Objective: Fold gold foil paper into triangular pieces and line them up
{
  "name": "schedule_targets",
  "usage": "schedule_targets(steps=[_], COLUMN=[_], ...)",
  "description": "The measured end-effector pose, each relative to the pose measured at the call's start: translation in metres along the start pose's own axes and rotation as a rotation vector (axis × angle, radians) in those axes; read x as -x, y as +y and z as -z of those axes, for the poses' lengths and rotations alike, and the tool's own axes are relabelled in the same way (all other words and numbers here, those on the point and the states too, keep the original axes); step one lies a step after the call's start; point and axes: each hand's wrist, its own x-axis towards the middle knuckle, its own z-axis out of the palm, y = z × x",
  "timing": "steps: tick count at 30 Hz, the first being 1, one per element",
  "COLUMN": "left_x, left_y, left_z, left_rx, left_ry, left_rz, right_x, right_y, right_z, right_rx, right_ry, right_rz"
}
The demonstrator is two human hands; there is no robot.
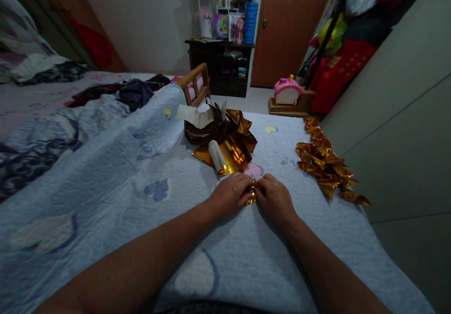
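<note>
My left hand (230, 193) and my right hand (276, 197) meet over the blanket, fingers closed from both sides on a small piece of gold foil paper (251, 196). Most of that piece is hidden by my fingers. Just beyond them lies a stack of gold foil sheets (214, 128), loosely curled, with dark and pale edges showing. A rolled sheet with a white back (216, 156) rests on its near side. To the right, several folded gold foil pieces (326, 166) with pointed ends lie in a loose heap along the bed's edge.
A pale blue patterned blanket (141, 220) covers the bed. Rumpled bedding (63, 131) is at the left. Past the far edge stand a small wooden rail (193, 84), a pink toy case (288, 91) and a dark shelf (220, 70). A pale cabinet (405, 117) borders the right.
</note>
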Motion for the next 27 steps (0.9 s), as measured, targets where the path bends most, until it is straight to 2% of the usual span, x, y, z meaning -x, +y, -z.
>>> schedule_targets(steps=[12,19,23,27], left_x=[0.000,0.001,0.001,0.003], left_y=[-0.001,-0.003,-0.002,0.004], left_z=[-0.001,-0.002,-0.003,-0.004], left_rx=[0.013,-0.039,-0.099,-0.243], left_ry=[0.019,0.015,0.032,-0.015], left_rz=[-0.014,-0.047,-0.076,-0.119], right_x=[0.000,0.000,0.001,0.000], right_y=[-0.001,-0.003,-0.003,0.002], right_z=[0.000,0.005,0.012,0.018], right_rx=[0.009,0.029,0.022,-0.001], right_ry=[0.003,-0.065,-0.117,-0.154], right_rz=[-0.001,-0.023,0.007,0.037])
